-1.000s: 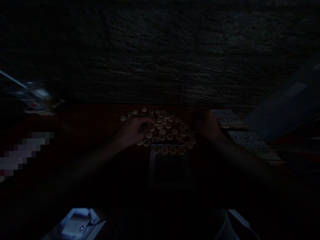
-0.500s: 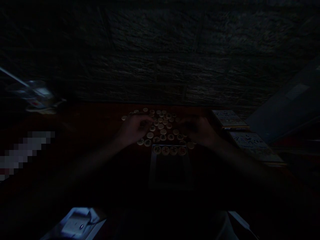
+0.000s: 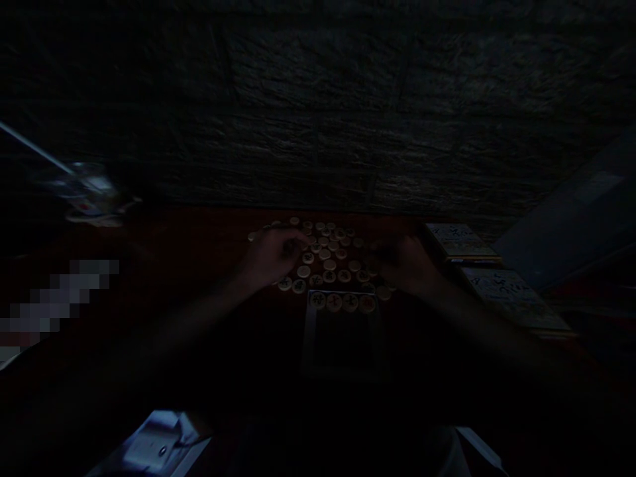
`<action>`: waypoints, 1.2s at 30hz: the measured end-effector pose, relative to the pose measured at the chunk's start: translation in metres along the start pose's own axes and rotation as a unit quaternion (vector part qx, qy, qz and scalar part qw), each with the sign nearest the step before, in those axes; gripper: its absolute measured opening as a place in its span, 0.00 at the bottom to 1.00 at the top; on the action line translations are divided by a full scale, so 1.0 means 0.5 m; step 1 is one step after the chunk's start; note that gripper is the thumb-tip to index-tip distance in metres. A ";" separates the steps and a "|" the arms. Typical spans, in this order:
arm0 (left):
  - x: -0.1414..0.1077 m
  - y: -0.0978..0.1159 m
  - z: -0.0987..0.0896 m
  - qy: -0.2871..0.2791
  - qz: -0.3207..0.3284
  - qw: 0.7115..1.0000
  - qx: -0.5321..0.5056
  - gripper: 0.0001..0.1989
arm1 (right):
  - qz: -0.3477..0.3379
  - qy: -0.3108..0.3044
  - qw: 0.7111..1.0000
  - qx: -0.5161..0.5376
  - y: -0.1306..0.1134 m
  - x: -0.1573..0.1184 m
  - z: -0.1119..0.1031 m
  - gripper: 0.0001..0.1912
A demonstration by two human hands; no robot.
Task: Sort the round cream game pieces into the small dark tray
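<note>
Several round xiangqi pieces [image 3: 324, 254] with carved characters lie loosely spread on the dark reddish wooden table [image 3: 213, 228]. My left hand [image 3: 273, 258] is at the left side of the pieces, fingers curled and tips together; what they hold, if anything, is hidden. Over the right side of the pieces is my right hand [image 3: 407, 265], its fingers lost in shadow. Between my forearms lies a shallow rectangular box [image 3: 309, 331]. A row of pieces [image 3: 350, 303] with black or red characters sits along its far edge.
Two flat printed boxes [image 3: 514, 298] lie at the right. A clear cup [image 3: 92, 189] with a straw stands at the far left. Behind the table rises a stone-block wall [image 3: 318, 132]. The scene is very dark.
The whole view has shifted slightly, moving things a little to the right. My right hand has moved slightly rightward with the view; the row in the box looks the same.
</note>
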State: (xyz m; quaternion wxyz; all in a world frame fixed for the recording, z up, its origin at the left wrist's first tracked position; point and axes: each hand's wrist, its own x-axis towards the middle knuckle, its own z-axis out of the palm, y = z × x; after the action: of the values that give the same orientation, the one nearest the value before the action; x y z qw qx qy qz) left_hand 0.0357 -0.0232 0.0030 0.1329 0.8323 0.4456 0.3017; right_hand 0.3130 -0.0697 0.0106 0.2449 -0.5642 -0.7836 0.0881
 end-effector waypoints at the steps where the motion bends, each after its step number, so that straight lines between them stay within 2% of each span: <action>1: 0.001 -0.001 -0.001 0.003 -0.004 1.000 0.000 0.11 | 0.003 0.004 1.000 0.001 0.003 0.000 0.002 0.12; 7: 0.012 -0.021 -0.007 0.004 -0.012 1.000 0.011 0.11 | 0.016 0.047 0.999 0.016 0.018 0.002 0.015 0.12; 10: 0.022 -0.039 -0.011 0.026 -0.006 0.999 0.019 0.13 | 0.024 0.054 0.997 0.047 0.022 0.002 0.019 0.14; 15: 0.034 -0.042 -0.003 0.038 -0.013 0.999 0.032 0.12 | 0.023 0.080 0.996 0.033 0.005 0.024 0.030 0.16; 18: 0.034 -0.027 0.012 0.034 0.014 0.999 0.031 0.12 | 0.014 0.072 0.997 0.002 -0.015 0.054 0.044 0.17; 22: 0.032 -0.014 0.025 0.035 0.033 0.998 0.030 0.12 | -0.072 0.022 0.993 -0.087 -0.021 0.077 0.065 0.21; 26: 0.032 -0.013 0.025 0.026 0.039 0.999 0.025 0.12 | -0.069 -0.027 0.987 -0.141 -0.016 0.071 0.070 0.24; 36: 0.031 -0.013 0.023 0.023 0.036 0.999 0.029 0.11 | -0.059 0.005 0.992 -0.113 -0.014 0.077 0.057 0.16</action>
State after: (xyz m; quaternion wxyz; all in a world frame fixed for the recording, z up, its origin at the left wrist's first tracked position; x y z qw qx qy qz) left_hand 0.0453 -0.0060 -0.0033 0.0875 0.8442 0.4266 0.3124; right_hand 0.2843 -0.0326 -0.0003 0.1883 -0.5418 -0.8189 -0.0188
